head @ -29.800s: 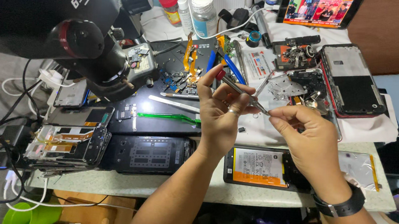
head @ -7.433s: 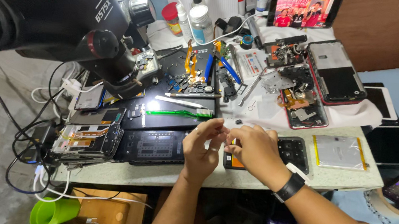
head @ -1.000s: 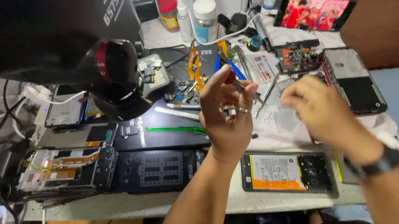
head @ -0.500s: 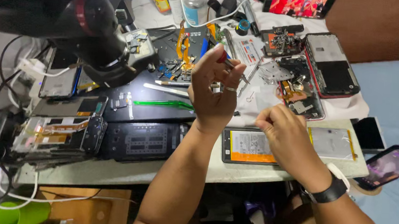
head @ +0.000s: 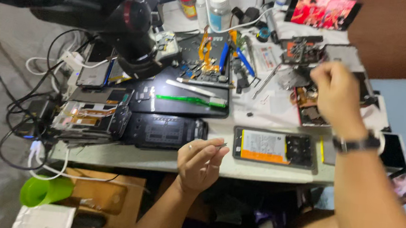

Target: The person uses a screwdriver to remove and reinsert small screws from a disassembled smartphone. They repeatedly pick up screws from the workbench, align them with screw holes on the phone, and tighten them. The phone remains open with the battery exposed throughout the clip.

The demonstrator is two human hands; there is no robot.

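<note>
Bench mostly blocked: microscope (head: 127,31) overhangs left-rear, bottles (head: 207,3) and pliers (head: 236,58) crowd the back, opened phone (head: 273,147) fills front edge; only bare strip beside toothbrush (head: 189,100).

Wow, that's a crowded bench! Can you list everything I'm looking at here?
microscope: one, black, over the bench's far left
toothbrush: one, green, on the dark mat
opened phone: one, orange-edged battery showing, near edge of the bench
phone shell: one, black, left of the opened phone
stacked phone frames: several, grey, left end
cutters: one, blue handles, far middle
bottles: about three, white and red-capped, far edge
lit screen: one, red picture, far right
cup: one, green, on the floor
tweezers: one, metal, in the left hand
left hand: near edge, pinching tweezers
right hand: raised, blurred, wristwatch on it
</note>
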